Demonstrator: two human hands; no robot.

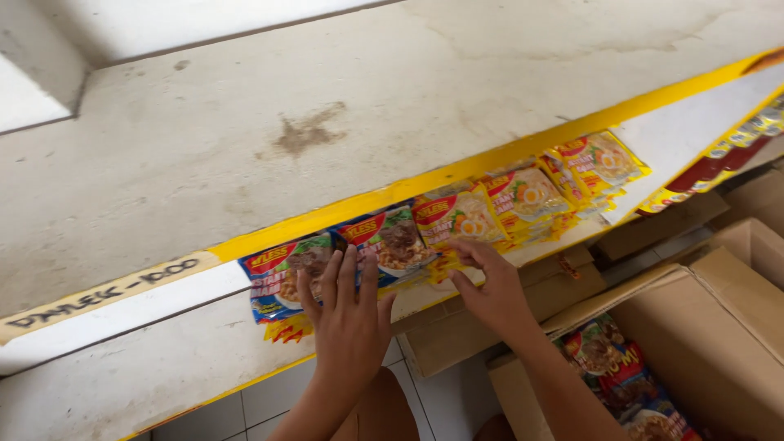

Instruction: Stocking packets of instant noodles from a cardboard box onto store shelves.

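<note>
A row of instant noodle packets lies on a white shelf (163, 351) with a yellow edge. Blue and red packets (384, 237) sit at the left of the row, yellow packets (527, 196) at the right. My left hand (347, 318) rests flat with fingers spread on the leftmost blue packet (273, 273). My right hand (490, 282) pinches the lower edge of a yellow packet (457, 216) in the middle of the row.
An open cardboard box (719, 327) at the lower right holds more noodle packets (621, 376). Other cardboard boxes (490, 314) stand under the shelf on a white tiled floor. A grey concrete upper shelf (327, 122) spans above. Dark sachets (727, 159) hang at far right.
</note>
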